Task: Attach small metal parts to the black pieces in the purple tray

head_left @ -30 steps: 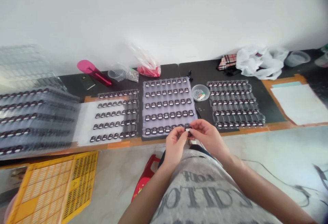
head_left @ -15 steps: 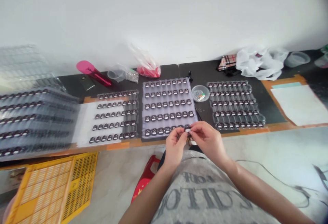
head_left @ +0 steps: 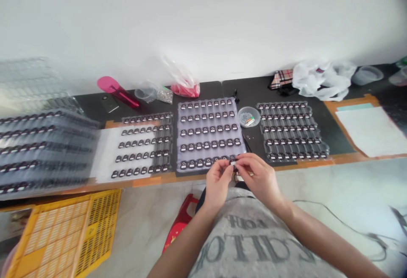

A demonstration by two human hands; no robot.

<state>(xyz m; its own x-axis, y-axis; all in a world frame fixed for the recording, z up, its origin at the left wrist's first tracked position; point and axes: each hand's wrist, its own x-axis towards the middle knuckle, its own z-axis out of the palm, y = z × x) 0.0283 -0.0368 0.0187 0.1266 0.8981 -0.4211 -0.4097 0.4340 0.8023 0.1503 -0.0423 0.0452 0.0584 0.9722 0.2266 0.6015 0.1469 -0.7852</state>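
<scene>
My left hand [head_left: 218, 181] and my right hand [head_left: 259, 177] meet at the front edge of the table, both pinching one small black part with a white label [head_left: 233, 163]. Its details are too small to make out. Just beyond my hands lies a pale purple tray [head_left: 210, 124] with rows of similar black parts. A round clear bowl [head_left: 249, 117] of small clear pieces stands to the right of that tray. Farther right is a clear tray [head_left: 291, 130] of black parts, and another clear tray [head_left: 144, 144] lies to the left.
Stacked trays [head_left: 41, 150] fill the far left, above a yellow crate [head_left: 66, 235]. Along the wall are a pink object [head_left: 117, 91], a red-filled bag [head_left: 186, 89] and a white plastic bag [head_left: 324, 78]. A red stool [head_left: 181, 223] stands below the table edge.
Both hands stay together at nearly the same spot, with the fingers shifted slightly around the small part. The view has moved very slightly.
</scene>
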